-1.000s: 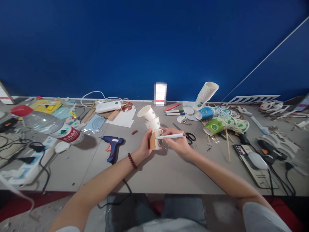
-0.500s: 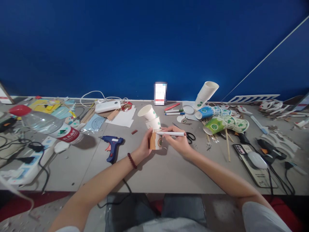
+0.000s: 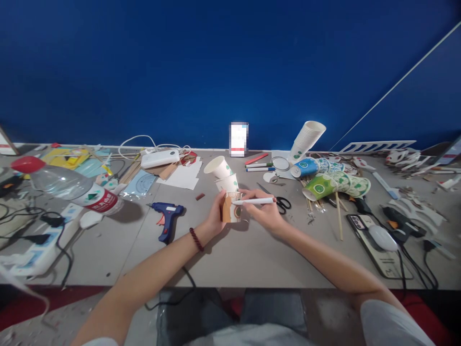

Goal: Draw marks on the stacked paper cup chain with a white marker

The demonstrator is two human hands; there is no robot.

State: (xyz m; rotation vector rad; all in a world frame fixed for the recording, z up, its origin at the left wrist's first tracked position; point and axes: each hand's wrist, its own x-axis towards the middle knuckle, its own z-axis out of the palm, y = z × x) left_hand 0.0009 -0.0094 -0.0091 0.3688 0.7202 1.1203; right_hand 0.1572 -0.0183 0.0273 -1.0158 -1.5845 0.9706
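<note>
My left hand [image 3: 216, 214] is closed round the side of a brown and white paper cup [image 3: 233, 214] with a round printed logo. In my right hand [image 3: 264, 211] is a white marker [image 3: 258, 201] with a red end. Its tip points left at the upper part of the cup's side; whether it touches cannot be made out. Just behind the held cup, two white paper cups with green dots [image 3: 216, 167] lean one on the other. Black-handled scissors [image 3: 284, 205] lie beyond my right hand, partly hidden by it.
A blue glue gun [image 3: 166, 216] lies left of my hands. Further left are a tipped water bottle [image 3: 103, 199] and a power strip [image 3: 46, 245]. Several markers [image 3: 260, 169], a tall cup stack [image 3: 306, 139], green cups [image 3: 320, 187] and a phone [image 3: 378, 250] lie to the right.
The marker's tip has moved slightly down the cup's side, and my right hand has shifted a little with it. My left hand keeps its hold on the cup.
</note>
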